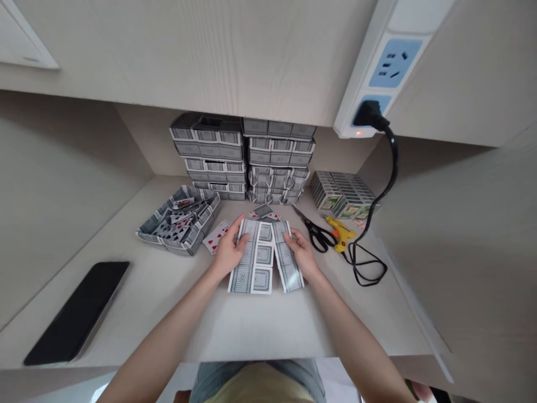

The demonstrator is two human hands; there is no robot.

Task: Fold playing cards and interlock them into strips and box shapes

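Observation:
My left hand (230, 249) grips the left edge of a panel of joined playing cards (253, 263), backs up, with its thumb on top. Between the fingers of my right hand (302, 253) is a narrower strip of playing cards (287, 258), tilted, its upper end close against the panel's right side and its lower end apart. Behind them a few loose playing cards (263, 211) lie on the desk. Another face-up card group with red hearts (215, 237) is beside my left hand. Black scissors (319, 234) lie just right of my right hand.
A tray made of cards (197, 238) holds loose cards at the left. Card-built boxes (279, 151) are stacked at the back, near packed card decks (342, 193). A yellow glue gun (342, 232) with a black cord (396, 168) runs to a power strip (380, 78). A black tablet-like slab (78, 313) lies front left.

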